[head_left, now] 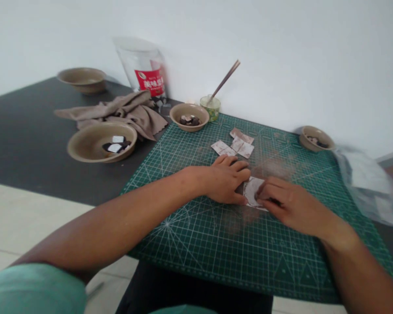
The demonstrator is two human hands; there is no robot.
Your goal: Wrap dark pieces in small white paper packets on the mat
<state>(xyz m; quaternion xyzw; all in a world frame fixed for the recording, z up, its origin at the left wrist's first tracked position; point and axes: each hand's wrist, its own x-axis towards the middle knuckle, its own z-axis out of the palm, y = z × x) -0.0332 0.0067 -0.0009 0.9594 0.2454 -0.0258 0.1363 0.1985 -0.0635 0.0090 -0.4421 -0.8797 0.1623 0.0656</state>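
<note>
On the green cutting mat [196, 244] lies a small whitish sheet [252, 188] with brown smudges, between my two hands. My left hand [227, 181] rests flat on the mat with its fingers extended, thumb and fingertips at the sheet's left edge. Over the sheet's right side my right hand [288, 203] is closed in a pinch, fingertips pointing down at the surface. Whatever sits in that pinch is hidden by the fingers. Beyond my left hand are several similar smudged sheets [243, 147], lying close together.
Bowls with small dark and pale pieces include a left bowl [81, 146], a middle bowl [178, 117] and a right bowl [306, 140]. Behind them stand a cup [215, 114] with sticks, a cloth [118, 111], a clear tub [127, 61] and another bowl [81, 80]. A plastic bag [367, 187] lies right.
</note>
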